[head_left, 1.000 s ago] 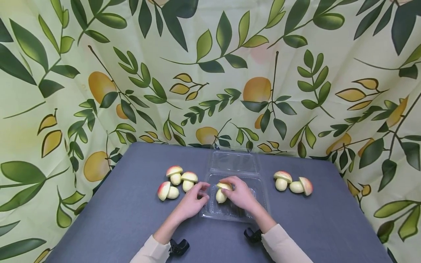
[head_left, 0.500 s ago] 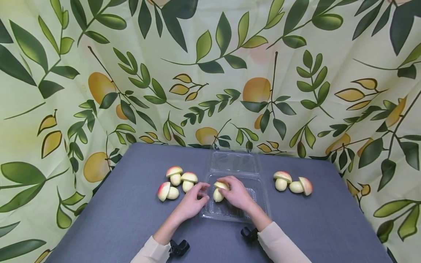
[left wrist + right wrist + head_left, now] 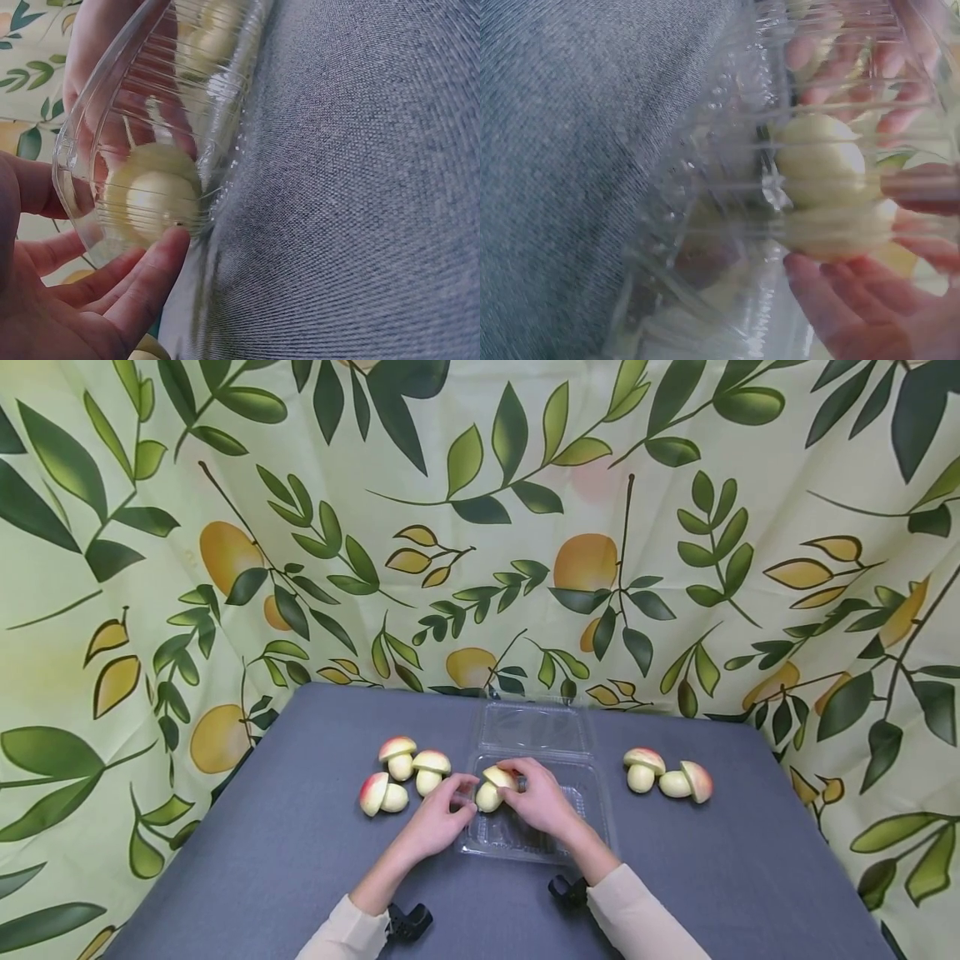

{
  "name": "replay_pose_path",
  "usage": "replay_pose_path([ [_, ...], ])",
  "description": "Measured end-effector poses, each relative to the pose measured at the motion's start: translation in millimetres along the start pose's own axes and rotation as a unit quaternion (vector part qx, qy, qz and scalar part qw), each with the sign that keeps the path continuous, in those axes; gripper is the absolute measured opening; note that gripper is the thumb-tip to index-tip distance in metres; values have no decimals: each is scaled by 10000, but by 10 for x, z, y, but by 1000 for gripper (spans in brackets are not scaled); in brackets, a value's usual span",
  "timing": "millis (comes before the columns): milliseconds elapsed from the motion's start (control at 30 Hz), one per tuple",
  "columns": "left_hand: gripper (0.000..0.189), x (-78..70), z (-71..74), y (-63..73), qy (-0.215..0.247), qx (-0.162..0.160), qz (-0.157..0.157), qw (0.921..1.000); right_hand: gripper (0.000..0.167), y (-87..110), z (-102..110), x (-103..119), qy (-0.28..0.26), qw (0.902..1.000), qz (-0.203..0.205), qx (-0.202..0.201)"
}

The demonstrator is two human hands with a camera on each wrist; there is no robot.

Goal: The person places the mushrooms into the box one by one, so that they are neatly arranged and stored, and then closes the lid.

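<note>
On grey table, clear box, lid back. L hand at box's L side, fingers loosely bent, nothing gripped. R hand pinches mushroom piece inside box nr L wall.

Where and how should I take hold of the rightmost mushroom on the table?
Probably by its cap: bring the right hand, once free of the held mushroom, down from above, on the right side, to span the cap's near and far edges. The rightmost mushroom lies on its side, cap facing right, while its stem points left at the neighbouring mushroom, leaving little finger room there.
</note>
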State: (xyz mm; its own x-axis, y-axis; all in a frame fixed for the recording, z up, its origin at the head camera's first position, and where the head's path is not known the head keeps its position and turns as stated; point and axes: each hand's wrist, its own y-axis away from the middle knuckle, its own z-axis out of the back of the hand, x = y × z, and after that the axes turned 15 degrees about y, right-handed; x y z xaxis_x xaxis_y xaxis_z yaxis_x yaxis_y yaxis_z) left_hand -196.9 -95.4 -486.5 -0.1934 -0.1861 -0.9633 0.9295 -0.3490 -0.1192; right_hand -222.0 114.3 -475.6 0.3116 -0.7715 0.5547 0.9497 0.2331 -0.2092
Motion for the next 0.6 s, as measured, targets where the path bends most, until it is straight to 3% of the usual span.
replay_pose_path([
  [167,36,7,1,-1,4,-26,-35,10000,30,20,58,10,-17,10000,33,-33],
  [600,36,-22,3,-7,22,-27,-8,10000,30,122,296,85,-72,9992,116,379],
])
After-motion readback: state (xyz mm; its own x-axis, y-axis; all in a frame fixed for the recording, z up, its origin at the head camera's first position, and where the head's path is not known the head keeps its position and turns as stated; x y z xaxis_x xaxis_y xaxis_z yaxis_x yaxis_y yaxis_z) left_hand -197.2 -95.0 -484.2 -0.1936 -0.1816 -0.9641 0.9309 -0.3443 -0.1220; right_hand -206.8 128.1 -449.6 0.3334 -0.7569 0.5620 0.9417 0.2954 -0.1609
